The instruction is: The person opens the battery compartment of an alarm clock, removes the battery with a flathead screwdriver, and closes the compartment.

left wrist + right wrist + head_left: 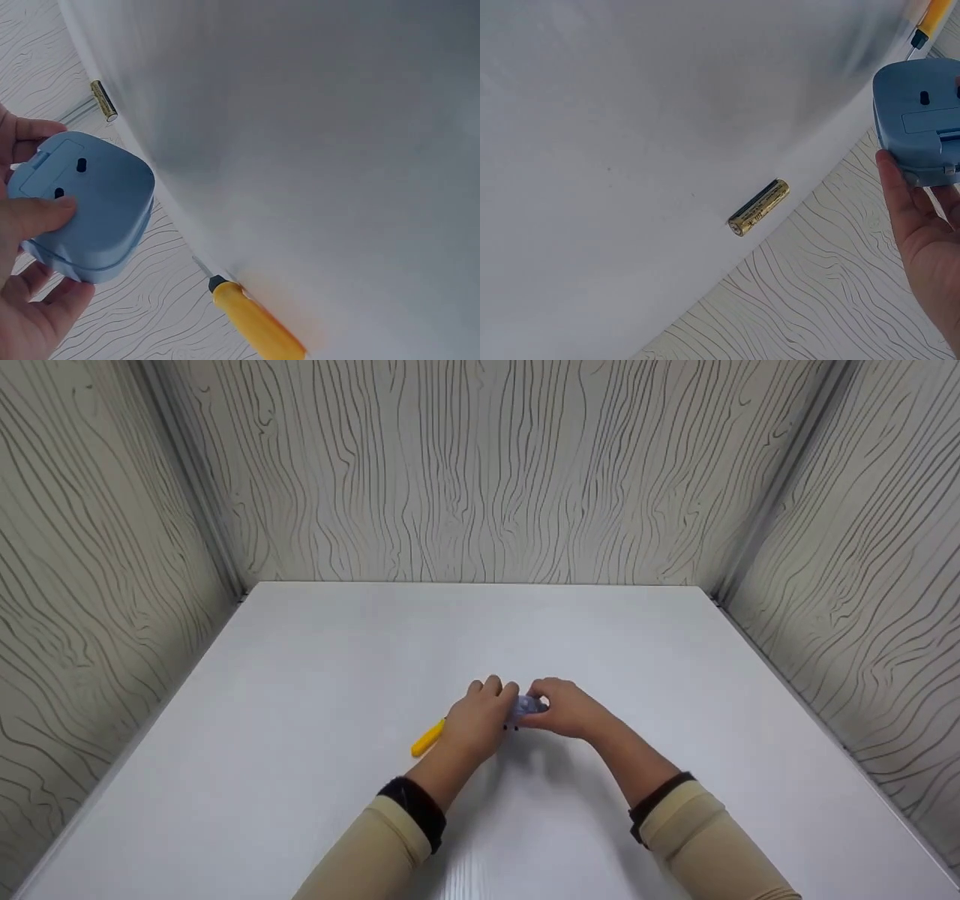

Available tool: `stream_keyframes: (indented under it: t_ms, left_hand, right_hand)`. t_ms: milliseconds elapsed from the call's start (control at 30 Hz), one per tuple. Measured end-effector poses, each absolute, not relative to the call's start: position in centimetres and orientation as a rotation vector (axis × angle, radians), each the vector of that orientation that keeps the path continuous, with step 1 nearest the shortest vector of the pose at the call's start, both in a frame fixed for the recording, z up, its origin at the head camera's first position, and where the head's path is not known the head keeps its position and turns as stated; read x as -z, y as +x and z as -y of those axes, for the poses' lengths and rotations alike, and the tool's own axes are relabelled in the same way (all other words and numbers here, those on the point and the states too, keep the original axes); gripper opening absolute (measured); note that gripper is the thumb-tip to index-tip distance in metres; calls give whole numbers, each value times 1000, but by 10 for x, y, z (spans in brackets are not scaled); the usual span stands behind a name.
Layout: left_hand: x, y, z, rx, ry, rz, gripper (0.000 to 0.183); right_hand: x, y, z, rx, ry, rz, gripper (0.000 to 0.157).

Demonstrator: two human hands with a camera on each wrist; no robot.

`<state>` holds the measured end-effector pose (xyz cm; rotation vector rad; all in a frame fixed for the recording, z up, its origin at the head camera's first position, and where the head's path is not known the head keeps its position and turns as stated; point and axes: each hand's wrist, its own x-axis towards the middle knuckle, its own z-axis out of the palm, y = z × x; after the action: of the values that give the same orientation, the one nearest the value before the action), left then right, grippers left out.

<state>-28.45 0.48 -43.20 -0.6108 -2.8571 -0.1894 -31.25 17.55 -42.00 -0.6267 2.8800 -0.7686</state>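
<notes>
Both hands hold a blue plastic device (112, 202), a rounded square box, low over the white table. Its face with two dark keyhole slots and a rectangular cover outline is turned to the wrist cameras. My left hand (478, 720) grips it, thumb laid over that face beside a slot and fingers behind the lower edge. At the other side, my right hand (570, 709) pinches the edge near the cover's latch. In the head view the fingers hide most of the device (528, 706).
A screwdriver with a yellow handle (428, 739) lies on the table (300, 682) just left of my left hand. One gold and black battery (759, 208) lies on the table on the right hand's side. Wood-grain patterned walls (480, 472) enclose the back and both sides.
</notes>
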Motion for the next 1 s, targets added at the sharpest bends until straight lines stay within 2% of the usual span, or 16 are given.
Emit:
stream_keyframes:
  t_ms: [200,433,633,1000]
  left_hand:
    - [434,-285,-6,76,-604,2893,47]
    - [438,-282,-12,-154,-582,2895,42]
    - [440,-279,-17,-186,-408,3016,42]
    - [448,-279,-19,-261,-342,3054,40]
  right_hand:
    - [425,-311,-173,761,-599,-2906,34]
    - [432,-307,-167,707,-625,-2922,47]
    - [435,-299,-156,700,-570,-2849,58]
    - [442,-295,-153,610,-659,-2911,54]
